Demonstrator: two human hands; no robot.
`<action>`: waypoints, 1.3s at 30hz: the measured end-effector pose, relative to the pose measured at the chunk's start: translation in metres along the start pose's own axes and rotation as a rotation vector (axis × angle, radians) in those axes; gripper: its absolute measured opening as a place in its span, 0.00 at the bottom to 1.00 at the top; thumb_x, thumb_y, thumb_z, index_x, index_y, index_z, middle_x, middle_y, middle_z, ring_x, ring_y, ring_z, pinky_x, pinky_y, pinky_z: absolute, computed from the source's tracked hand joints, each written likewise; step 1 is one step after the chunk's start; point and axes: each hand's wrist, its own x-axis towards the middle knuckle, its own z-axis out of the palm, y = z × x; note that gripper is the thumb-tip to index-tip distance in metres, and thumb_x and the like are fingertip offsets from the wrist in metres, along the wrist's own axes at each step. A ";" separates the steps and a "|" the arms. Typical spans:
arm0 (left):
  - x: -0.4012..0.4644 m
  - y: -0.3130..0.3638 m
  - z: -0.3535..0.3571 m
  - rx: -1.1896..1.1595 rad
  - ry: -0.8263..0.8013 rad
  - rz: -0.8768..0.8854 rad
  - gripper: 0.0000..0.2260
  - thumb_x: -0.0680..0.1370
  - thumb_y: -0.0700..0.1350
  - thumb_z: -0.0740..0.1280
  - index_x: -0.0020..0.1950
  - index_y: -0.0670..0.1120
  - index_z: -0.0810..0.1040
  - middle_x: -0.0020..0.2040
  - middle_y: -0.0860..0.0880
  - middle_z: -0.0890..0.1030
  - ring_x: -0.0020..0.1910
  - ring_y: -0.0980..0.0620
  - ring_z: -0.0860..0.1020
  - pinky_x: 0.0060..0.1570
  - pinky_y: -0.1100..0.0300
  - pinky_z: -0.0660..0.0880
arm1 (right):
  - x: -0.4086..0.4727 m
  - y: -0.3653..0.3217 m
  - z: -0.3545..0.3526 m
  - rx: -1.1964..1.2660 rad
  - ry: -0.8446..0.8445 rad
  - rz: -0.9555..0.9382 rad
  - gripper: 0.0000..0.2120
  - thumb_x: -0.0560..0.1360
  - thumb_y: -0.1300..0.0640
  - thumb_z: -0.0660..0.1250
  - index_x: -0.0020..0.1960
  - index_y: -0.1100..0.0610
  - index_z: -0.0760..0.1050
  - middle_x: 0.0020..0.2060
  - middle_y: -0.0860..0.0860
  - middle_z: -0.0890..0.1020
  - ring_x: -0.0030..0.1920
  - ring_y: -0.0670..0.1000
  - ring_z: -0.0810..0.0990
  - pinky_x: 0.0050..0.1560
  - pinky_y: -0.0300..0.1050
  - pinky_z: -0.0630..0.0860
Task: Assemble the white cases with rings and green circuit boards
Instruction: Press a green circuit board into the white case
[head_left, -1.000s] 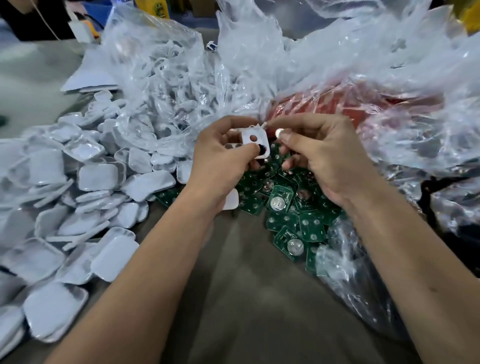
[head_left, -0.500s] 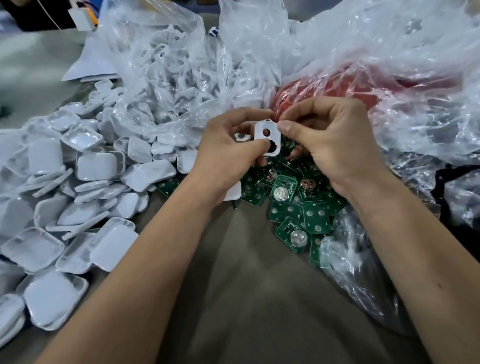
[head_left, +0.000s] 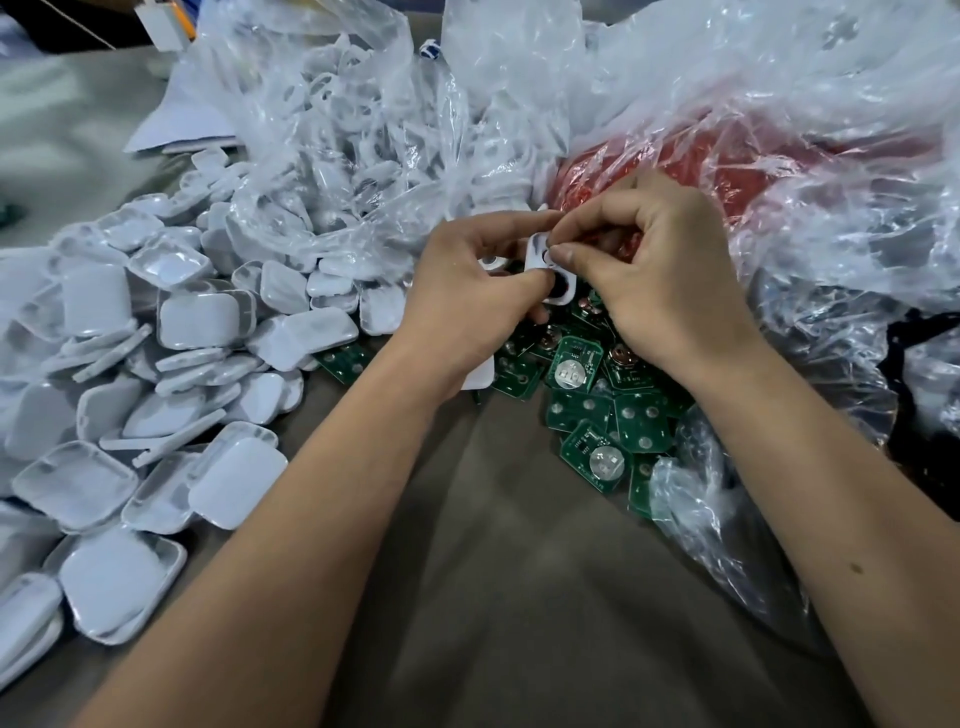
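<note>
My left hand (head_left: 470, 293) grips a small white case (head_left: 551, 270) with two round holes, held up above a heap of green circuit boards (head_left: 597, 410). My right hand (head_left: 660, 275) pinches at the case's upper hole with thumb and forefinger; whatever small part sits between those fingertips is hidden. A second white piece (head_left: 480, 376) shows under my left palm. Many white case shells (head_left: 171, 374) lie piled at the left.
A clear plastic bag of white parts (head_left: 337, 140) sits behind the pile. Crumpled clear plastic over something red (head_left: 727, 150) fills the back right. More plastic (head_left: 727, 519) lies beside the boards. Brown table surface (head_left: 519, 597) lies between my forearms.
Both hands have risen slightly away from me with the case. My right thumb and forefinger have closed down onto the case's upper hole.
</note>
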 end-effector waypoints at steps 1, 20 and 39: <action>0.000 0.000 0.000 -0.003 0.000 0.002 0.19 0.73 0.31 0.72 0.59 0.49 0.85 0.49 0.44 0.86 0.28 0.52 0.81 0.30 0.64 0.75 | 0.001 0.000 0.000 -0.008 0.002 0.007 0.04 0.73 0.59 0.79 0.47 0.52 0.86 0.44 0.48 0.80 0.40 0.41 0.76 0.43 0.31 0.73; 0.000 0.000 -0.002 0.040 -0.031 0.028 0.20 0.73 0.32 0.72 0.59 0.52 0.85 0.47 0.48 0.88 0.29 0.53 0.80 0.35 0.57 0.80 | 0.002 -0.003 -0.005 -0.101 -0.091 -0.014 0.04 0.77 0.60 0.76 0.50 0.53 0.83 0.49 0.52 0.78 0.43 0.38 0.75 0.46 0.26 0.71; 0.001 -0.004 -0.002 0.053 -0.048 0.025 0.20 0.73 0.32 0.71 0.59 0.51 0.85 0.41 0.50 0.87 0.28 0.53 0.80 0.29 0.64 0.73 | 0.001 -0.004 -0.004 -0.116 -0.118 -0.034 0.03 0.77 0.62 0.75 0.50 0.57 0.83 0.48 0.51 0.77 0.42 0.38 0.76 0.46 0.27 0.71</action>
